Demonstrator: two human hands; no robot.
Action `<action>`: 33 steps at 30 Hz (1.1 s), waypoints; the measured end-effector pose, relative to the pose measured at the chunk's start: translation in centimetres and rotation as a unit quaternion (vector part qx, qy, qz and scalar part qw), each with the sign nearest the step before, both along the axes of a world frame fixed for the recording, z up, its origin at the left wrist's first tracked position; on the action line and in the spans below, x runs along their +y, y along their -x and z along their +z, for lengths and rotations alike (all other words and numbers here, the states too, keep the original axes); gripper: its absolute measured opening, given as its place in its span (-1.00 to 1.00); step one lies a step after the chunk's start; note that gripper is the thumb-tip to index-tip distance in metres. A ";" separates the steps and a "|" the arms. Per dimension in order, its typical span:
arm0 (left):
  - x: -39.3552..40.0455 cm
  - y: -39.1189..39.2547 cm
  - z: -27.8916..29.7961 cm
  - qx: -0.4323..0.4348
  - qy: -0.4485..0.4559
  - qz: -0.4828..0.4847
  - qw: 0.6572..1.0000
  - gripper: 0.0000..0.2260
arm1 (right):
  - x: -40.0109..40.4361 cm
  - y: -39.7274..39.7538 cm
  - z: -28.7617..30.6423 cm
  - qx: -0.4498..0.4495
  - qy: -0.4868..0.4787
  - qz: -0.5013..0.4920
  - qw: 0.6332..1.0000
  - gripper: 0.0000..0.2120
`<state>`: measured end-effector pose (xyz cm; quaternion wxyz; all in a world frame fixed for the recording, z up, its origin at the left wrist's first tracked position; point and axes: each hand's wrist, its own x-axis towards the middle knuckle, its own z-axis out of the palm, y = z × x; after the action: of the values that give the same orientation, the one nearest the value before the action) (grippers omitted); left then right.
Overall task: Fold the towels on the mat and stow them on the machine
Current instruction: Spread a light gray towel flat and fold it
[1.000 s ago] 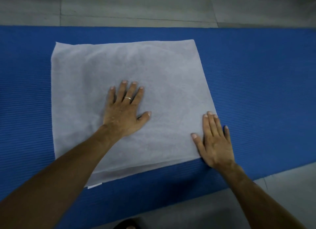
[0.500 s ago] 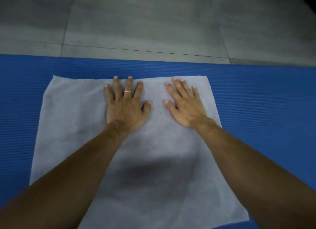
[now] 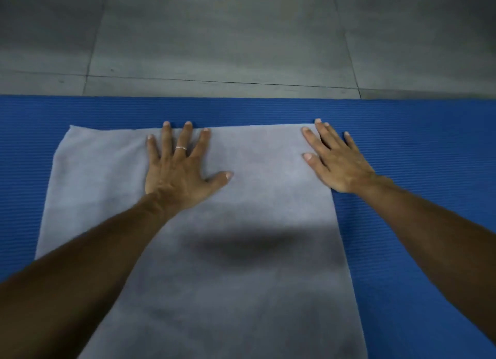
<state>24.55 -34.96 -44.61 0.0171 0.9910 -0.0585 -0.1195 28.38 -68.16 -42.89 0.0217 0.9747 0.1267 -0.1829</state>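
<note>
Fingers (image 3: 185,138) of the left hand (image 3: 178,175) are spread and straight, palm flat on the grey towel (image 3: 255,278), with the fingertips at the towel's far edge; a thin ring (image 3: 181,148) sits on one finger. Right of centre in the frame, the right hand (image 3: 336,165) lies flat with straight, slightly spread fingers over the towel's far right corner, partly on the blue mat (image 3: 429,171). That towel lies flat on the mat, filling the centre and bottom of the frame. Grey floor tiles (image 3: 241,37) cross the top.
</note>
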 end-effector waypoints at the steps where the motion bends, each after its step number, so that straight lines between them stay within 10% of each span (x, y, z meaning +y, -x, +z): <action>1: 0.0 0.2 0.1 0.006 -0.011 0.002 1.000 -0.10 | -0.3 -0.1 0.1 0.008 -0.018 0.015 1.000 -0.42; 9: -13.5 5.9 4.7 -0.167 0.154 0.003 0.974 -0.63 | -5.0 1.3 1.5 -0.010 -0.076 0.098 0.992 -0.37; 15: -25.7 11.7 5.0 0.029 0.072 0.051 0.996 -0.37 | -5.6 2.5 1.8 0.011 -0.083 0.133 0.988 -0.41; 24: -21.1 12.9 6.2 0.068 0.248 0.249 0.934 -0.92 | -3.1 3.1 3.8 0.031 -0.072 0.187 0.979 -0.30; 29: -16.6 13.5 6.7 0.080 0.347 0.338 0.871 -0.90 | 0.4 2.8 5.1 -0.046 -0.139 0.192 0.970 -0.78; 33: -14.4 15.6 7.6 -0.029 0.320 0.302 0.898 -0.89 | 4.5 2.0 6.4 -0.083 -0.211 0.170 0.959 -0.89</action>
<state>8.96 -49.33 -37.06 0.3665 0.9053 0.2077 -0.0544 26.39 -63.66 -36.53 -0.1431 0.9328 0.3244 -0.0638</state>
